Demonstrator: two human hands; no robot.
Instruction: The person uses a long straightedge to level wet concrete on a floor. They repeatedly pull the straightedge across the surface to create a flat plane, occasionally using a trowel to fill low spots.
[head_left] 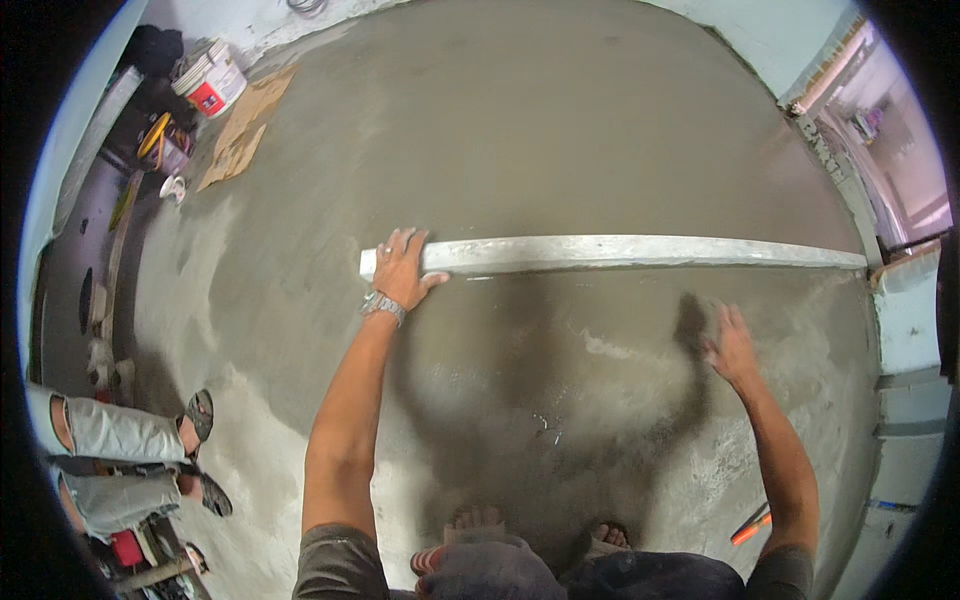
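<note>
A long white straightedge bar (600,250) lies across the wet grey cement floor (560,130), reaching to the right wall. My left hand (400,270) grips the left end of the bar, fingers over its top and thumb toward me; a metal watch is on that wrist. Below the bar, toward its right half, my right hand (730,345) is held open with nothing in it, slightly blurred, its shadow on the cement. An orange-handled tool (748,527) lies partly hidden beside my right forearm.
Another person's legs in sandals (140,440) are at the lower left. Buckets (210,80) and torn cardboard (245,120) sit along the upper-left wall. A doorway (880,130) and pale wall (905,310) edge the right side. My feet (475,520) stand at the bottom.
</note>
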